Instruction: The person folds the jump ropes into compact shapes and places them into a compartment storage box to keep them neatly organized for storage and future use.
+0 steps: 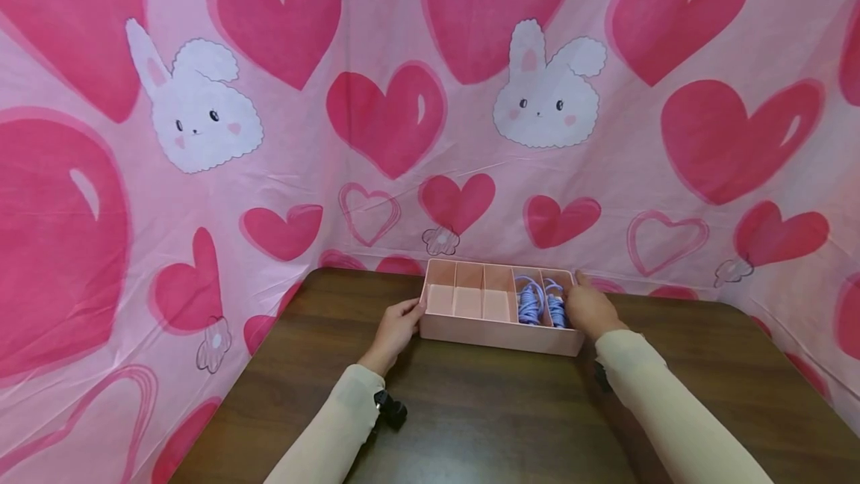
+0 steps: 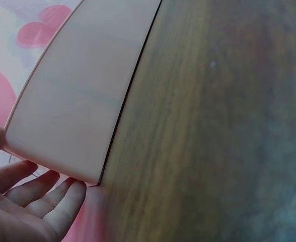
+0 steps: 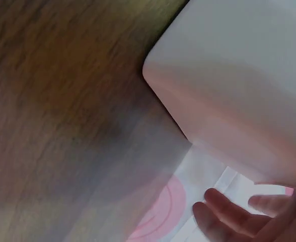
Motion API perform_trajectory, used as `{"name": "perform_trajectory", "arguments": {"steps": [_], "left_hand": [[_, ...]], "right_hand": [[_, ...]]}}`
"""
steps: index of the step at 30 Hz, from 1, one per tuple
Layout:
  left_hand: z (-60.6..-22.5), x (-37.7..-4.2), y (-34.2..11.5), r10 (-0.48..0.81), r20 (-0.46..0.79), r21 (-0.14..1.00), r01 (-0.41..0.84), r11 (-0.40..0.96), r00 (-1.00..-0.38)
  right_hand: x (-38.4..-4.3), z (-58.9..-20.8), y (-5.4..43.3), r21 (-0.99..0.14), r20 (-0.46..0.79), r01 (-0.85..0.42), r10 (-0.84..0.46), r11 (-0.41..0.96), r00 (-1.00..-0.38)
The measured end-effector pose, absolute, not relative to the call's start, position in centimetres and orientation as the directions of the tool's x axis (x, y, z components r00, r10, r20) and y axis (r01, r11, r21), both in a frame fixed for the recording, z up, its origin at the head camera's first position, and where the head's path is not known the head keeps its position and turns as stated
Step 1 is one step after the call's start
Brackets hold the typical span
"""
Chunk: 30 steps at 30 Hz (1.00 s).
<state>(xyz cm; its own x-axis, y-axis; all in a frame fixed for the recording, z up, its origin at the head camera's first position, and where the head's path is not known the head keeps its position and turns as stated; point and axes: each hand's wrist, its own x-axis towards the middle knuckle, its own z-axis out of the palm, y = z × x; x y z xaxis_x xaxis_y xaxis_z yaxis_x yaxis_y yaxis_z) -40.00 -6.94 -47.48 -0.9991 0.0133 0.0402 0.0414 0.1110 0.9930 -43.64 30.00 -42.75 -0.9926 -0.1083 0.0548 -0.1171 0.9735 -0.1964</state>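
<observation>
A pink storage box (image 1: pixel 500 338) with a row of compartments sits near the table's far edge. Its two right-hand compartments each contain a coiled blue cable (image 1: pixel 530 303), (image 1: pixel 556 308), standing upright. At the box's left end is my left hand (image 1: pixel 395 331); in the left wrist view its thumb lies at the rim and its fingertips (image 2: pixel 76 187) press the end wall. My right hand (image 1: pixel 591 308) is at the right end, near the back corner. The right wrist view shows its fingers (image 3: pixel 223 214) loosely extended beside the wall, while its thumb is hidden.
The dark wooden table (image 1: pixel 484 424) carries the box. Behind it hangs a pink cloth (image 1: pixel 376 28) with hearts and rabbits, which also runs down the left and right sides. Both wrists wear black camera mounts (image 1: pixel 391 409).
</observation>
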Motion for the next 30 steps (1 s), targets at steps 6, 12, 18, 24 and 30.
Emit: {"name": "perform_trajectory", "arguments": {"steps": [6, 12, 18, 24, 30], "left_hand": [[-47.6, -40.0, -7.0, 0.022, 0.023, 0.992, 0.025, 0.123, -0.999], [-47.5, -40.1, -7.0, 0.029, 0.032, 0.993, 0.035, 0.112, -0.999], [-47.6, -39.9, -6.5, 0.036, 0.032, 0.994, 0.036, 0.103, -0.999], [-47.8, -39.9, -6.3, 0.044, 0.04, 0.995, 0.044, 0.089, -0.998], [-47.5, -40.0, -6.4, 0.039, 0.035, 0.996, 0.039, 0.085, -0.999]], "right_hand": [[-43.8, -42.9, 30.0, -0.157, 0.029, -0.19, -0.188, 0.969, -0.982], [-44.3, -42.7, 30.4, -0.208, -0.036, -0.164, -0.175, 0.964, -0.984], [-44.4, -42.8, 30.9, -0.261, 0.005, -0.052, -0.053, 0.964, -0.999], [-44.6, -43.1, 30.8, -0.332, -0.011, -0.064, -0.072, 0.941, -0.997], [-44.6, -43.4, 30.7, -0.319, 0.065, -0.254, -0.246, 0.913, -0.967]]}}
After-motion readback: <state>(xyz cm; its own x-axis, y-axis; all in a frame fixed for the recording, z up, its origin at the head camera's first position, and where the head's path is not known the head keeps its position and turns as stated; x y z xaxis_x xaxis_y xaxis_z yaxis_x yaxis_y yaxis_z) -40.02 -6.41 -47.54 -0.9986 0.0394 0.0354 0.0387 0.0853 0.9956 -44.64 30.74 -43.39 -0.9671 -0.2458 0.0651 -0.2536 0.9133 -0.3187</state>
